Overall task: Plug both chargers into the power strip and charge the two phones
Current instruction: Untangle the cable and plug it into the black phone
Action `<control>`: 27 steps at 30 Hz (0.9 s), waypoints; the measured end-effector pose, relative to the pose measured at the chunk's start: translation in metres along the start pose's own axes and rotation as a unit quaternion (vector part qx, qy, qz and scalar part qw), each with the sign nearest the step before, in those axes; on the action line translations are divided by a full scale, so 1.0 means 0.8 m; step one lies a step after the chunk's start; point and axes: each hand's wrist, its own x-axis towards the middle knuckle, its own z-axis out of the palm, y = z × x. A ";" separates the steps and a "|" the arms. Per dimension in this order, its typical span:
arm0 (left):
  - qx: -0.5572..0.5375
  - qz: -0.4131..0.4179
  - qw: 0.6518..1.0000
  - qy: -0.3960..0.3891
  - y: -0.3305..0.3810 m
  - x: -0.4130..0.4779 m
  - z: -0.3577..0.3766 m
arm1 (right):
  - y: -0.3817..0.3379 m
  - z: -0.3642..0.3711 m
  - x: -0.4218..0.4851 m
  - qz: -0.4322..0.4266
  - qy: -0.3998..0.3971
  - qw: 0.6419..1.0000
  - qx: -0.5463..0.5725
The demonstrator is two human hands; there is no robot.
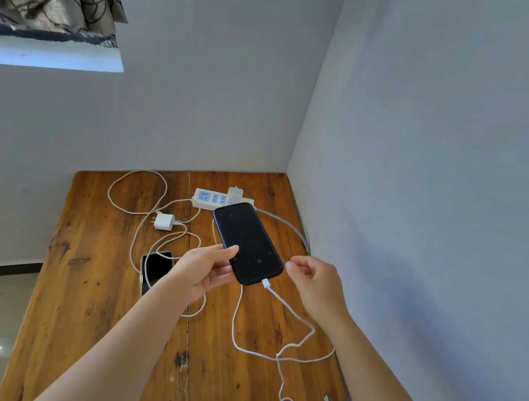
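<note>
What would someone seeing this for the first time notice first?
Most striking is the black phone held up over the middle of the wooden table by the left hand, a white cable plugged into its near end. The right hand hovers just beside it. Behind, a white power strip lies by the wall, with a loose charger and a second phone to the left.
</note>
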 end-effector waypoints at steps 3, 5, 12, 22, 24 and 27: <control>0.031 0.007 0.999 -0.020 0.000 -0.002 0.001 | 0.005 0.004 -0.001 0.025 -0.036 0.997 0.062; 0.053 0.010 0.998 -0.017 -0.001 -0.001 0.001 | 0.008 0.005 -0.004 0.040 -0.043 0.994 0.098; 0.088 0.010 0.994 -0.056 -0.011 -0.001 -0.002 | 0.018 0.004 -0.009 0.075 -0.078 0.981 0.162; 0.106 -0.015 0.991 -0.083 -0.012 0.002 -0.005 | 0.030 0.003 -0.009 0.107 -0.098 0.976 0.163; 0.108 -0.016 0.990 -0.086 -0.013 0.003 -0.005 | 0.032 0.002 -0.009 0.107 -0.099 0.976 0.164; 0.111 -0.014 0.990 -0.090 -0.014 0.005 -0.005 | 0.034 0.001 -0.008 0.106 -0.102 0.975 0.165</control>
